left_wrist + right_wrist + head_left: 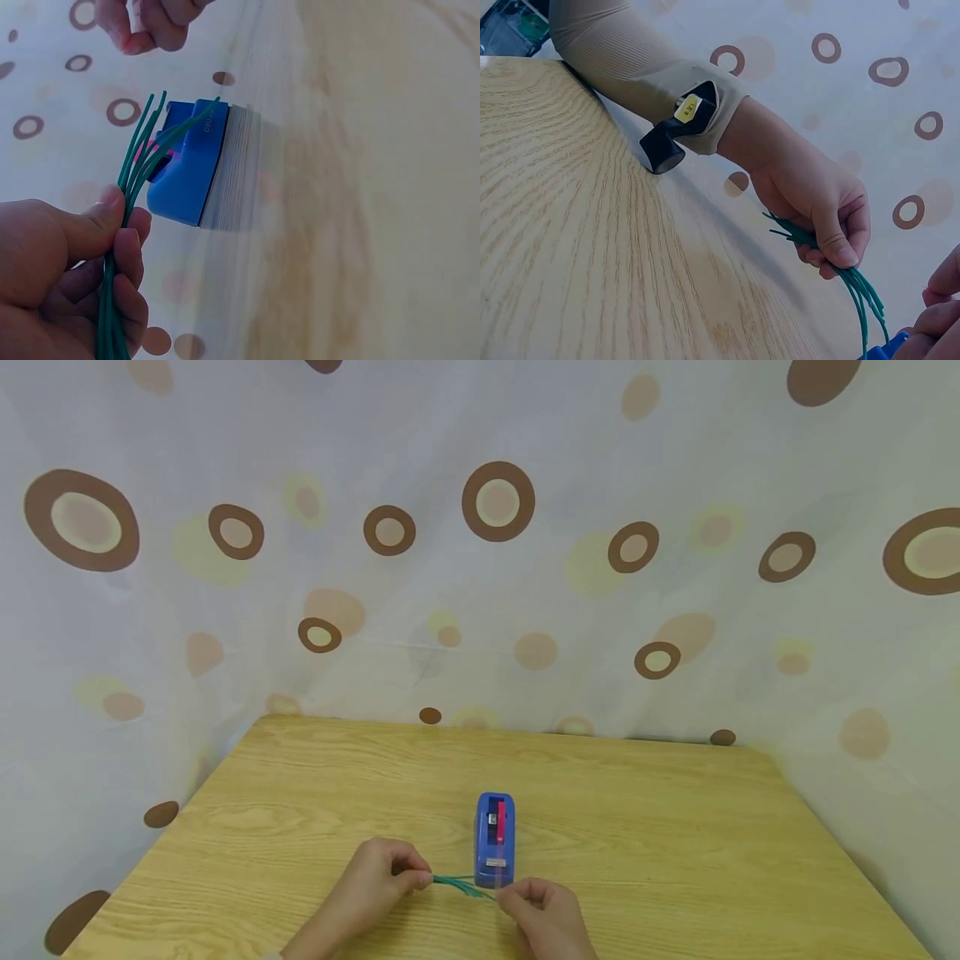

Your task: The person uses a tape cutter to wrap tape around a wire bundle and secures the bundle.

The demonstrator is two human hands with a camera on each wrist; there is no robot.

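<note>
My left hand (pixel 375 881) grips a bundle of thin green wire-like strands (pixel 457 883) between thumb and fingers. Their free ends fan out to the right, in front of a blue tape dispenser (pixel 483 852) with a pink core inside. In the left wrist view the strands (pixel 135 176) overlap the dispenser (pixel 191 176), their lower ends running down through the palm. At the dispenser's near end, my right hand (pixel 549 914) pinches the end of a clear strip of tape (pixel 498 878) pulled out over the cutter. Only part of the right hand (pixel 939 330) appears in the right wrist view.
The dispenser stands on a wood-grain table (pixel 660 827). Behind and along both sides hangs a pale curtain (pixel 570 460) with brown circles. A black camera (pixel 679 127) is strapped to the left wrist over a light sleeve (pixel 622 56).
</note>
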